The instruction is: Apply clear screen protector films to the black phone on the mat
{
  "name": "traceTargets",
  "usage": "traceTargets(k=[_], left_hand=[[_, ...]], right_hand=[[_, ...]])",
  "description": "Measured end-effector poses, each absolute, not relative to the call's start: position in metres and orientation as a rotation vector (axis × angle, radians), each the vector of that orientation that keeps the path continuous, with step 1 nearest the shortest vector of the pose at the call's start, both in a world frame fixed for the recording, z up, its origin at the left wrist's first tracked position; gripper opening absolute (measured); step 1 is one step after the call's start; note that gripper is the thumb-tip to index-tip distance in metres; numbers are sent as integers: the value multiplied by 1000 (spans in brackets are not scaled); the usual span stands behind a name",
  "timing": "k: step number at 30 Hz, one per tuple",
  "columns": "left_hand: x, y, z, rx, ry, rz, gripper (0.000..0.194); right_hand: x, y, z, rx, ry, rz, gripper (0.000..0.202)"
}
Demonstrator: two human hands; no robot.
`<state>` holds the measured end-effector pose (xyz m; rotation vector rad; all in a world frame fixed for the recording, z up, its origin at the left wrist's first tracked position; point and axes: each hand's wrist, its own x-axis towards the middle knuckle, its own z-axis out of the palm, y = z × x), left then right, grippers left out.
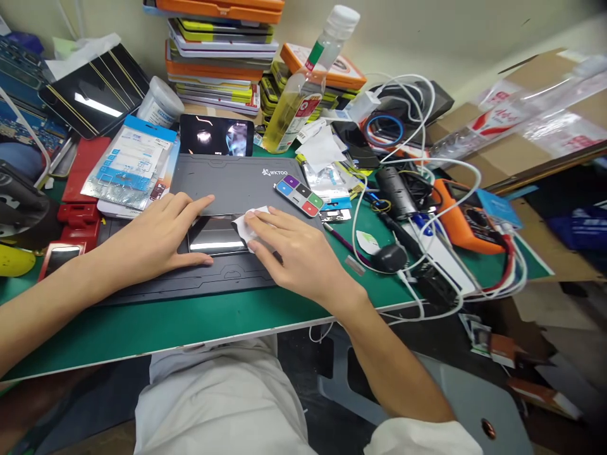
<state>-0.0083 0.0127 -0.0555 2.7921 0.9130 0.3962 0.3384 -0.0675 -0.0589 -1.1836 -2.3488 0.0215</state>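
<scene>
A phone with a dark, shiny screen (pixel 215 235) lies flat on the grey work mat (pixel 237 180). My left hand (pixel 159 237) rests at the phone's left end, thumb and forefinger apart along its near and far edges. With its fingers pressed together, my right hand (pixel 301 256) holds a white wipe (pixel 245 229) against the right part of the screen. The palm side of my right hand is hidden. Beyond the mat, another phone (pixel 217 135) stands with its screen lit.
A bottle of yellow liquid (pixel 303 88) stands behind the mat, beside stacked cases (pixel 213 63). Right of the mat lie a small colored-button panel (pixel 298 195), tangled white cables and an orange multimeter (pixel 467 218). Packets (pixel 135 158) and a red tool (pixel 78 221) are at left.
</scene>
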Motion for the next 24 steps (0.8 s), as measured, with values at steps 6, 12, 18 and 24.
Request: traceTargets(k=[6,12,18,24], left_hand=[[-11,15,-58,2762,909,435,112],[-14,19,-56,2752,926,428,100],[-13,15,-56,2799,912,428,111],[-11,13,-56,2800,934,420,115]], right_hand=[[296,-56,-53,-1087,-2467,87,47],[270,-47,-56,-1025,-2513,49,48],[334,-61,-61,-1125,-2346,71,46],[358,-66,-60,-1197,-2303,76,46]])
